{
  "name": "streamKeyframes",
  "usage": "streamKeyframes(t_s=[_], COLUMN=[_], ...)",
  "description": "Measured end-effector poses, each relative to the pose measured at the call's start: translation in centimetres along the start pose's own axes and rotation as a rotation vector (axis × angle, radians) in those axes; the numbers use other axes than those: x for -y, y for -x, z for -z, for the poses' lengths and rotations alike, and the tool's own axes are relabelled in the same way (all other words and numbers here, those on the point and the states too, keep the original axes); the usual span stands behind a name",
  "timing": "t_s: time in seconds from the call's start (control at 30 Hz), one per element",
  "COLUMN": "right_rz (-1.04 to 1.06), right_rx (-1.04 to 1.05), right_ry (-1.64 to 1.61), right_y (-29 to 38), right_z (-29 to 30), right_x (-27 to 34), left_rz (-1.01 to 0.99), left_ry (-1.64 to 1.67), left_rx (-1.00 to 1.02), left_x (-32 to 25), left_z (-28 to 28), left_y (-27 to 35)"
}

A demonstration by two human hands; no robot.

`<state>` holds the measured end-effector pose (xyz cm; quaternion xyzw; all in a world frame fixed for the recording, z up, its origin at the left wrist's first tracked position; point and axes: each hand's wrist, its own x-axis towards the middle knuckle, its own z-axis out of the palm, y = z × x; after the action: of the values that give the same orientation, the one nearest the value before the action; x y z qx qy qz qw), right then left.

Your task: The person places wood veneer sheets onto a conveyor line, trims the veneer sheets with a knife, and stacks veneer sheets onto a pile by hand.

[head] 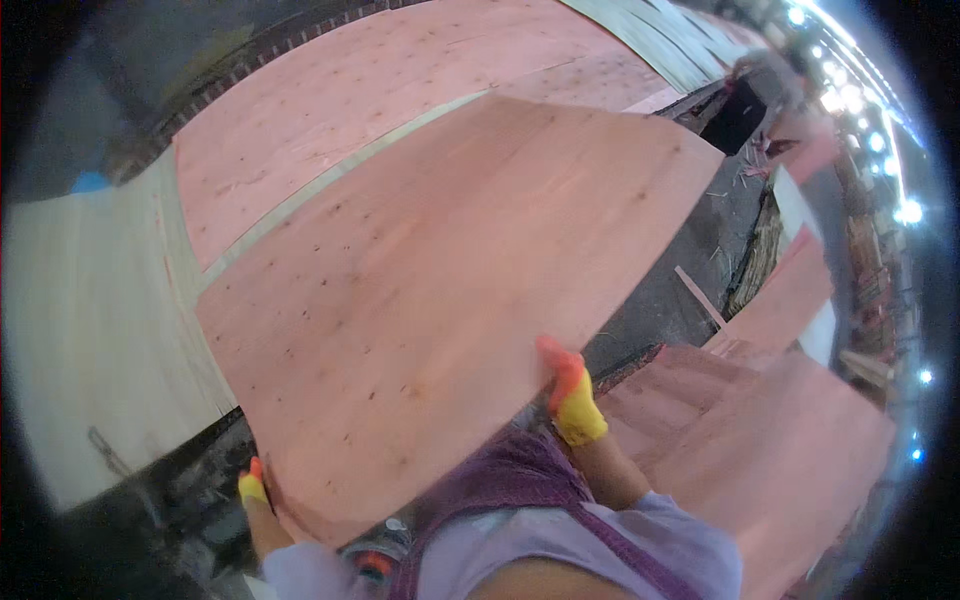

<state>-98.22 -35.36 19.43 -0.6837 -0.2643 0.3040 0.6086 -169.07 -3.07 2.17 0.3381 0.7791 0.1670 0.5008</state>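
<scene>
A large reddish wood veneer sheet (435,277), dotted with small dark knots, slants across the middle of the view. My left hand (253,481), in a yellow and orange glove, grips its lower left edge; most of the fingers are hidden. On the near edge, my right hand (571,390), gloved the same way, holds the sheet with its thumb on top and the other fingers out of sight beneath. Beyond it lie another reddish veneer sheet (360,112) and a pale veneer sheet (90,330), the latter reaching out to the left.
To the right lies a stack of reddish veneer sheets (780,442). Broken veneer pieces (787,300) and a thin strip (699,297) are strewn over the dark floor (660,300). More pale sheets (667,37) lie at the far top right. Bright lamps (847,97) line the right rim.
</scene>
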Motion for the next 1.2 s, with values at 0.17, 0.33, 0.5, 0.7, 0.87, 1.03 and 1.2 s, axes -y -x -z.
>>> streamKeyframes(t_s=[0.17, 0.33, 0.5, 0.7, 0.87, 1.03, 1.2], right_rz=[0.068, -0.476, -0.347, -0.252, -0.510, -0.472, -0.547], right_rx=[-0.220, -0.301, -0.241, -0.113, -0.252, -0.246, -0.240], right_ry=[-0.626, -0.584, -0.319, -0.171, -0.211, -0.123, -0.040], right_y=[2.8, -4.6, -5.3, -3.5, -3.6, -3.5, -3.4], right_z=[7.3, 8.5, 9.7, 13.0, 13.5, 12.5, 11.5], right_x=[-7.4, -5.6, -14.8, -21.0, -18.5, -13.3, -11.1], left_rz=[-0.026, -0.246, -0.376, -0.339, -0.213, -0.259, -0.255], left_ry=[0.531, 0.576, 0.381, 0.399, 0.516, 0.478, 0.427], left_rx=[0.665, 0.610, 0.312, 0.328, 0.182, 0.312, 0.265], left_x=[-11.3, -12.4, -5.0, -8.4, -8.0, -7.2, -4.4], left_z=[-10.9, -14.7, -12.9, -15.2, -16.3, -16.8, -15.6], left_y=[13.0, 12.3, 5.3, 10.1, 10.7, 9.3, 7.6])
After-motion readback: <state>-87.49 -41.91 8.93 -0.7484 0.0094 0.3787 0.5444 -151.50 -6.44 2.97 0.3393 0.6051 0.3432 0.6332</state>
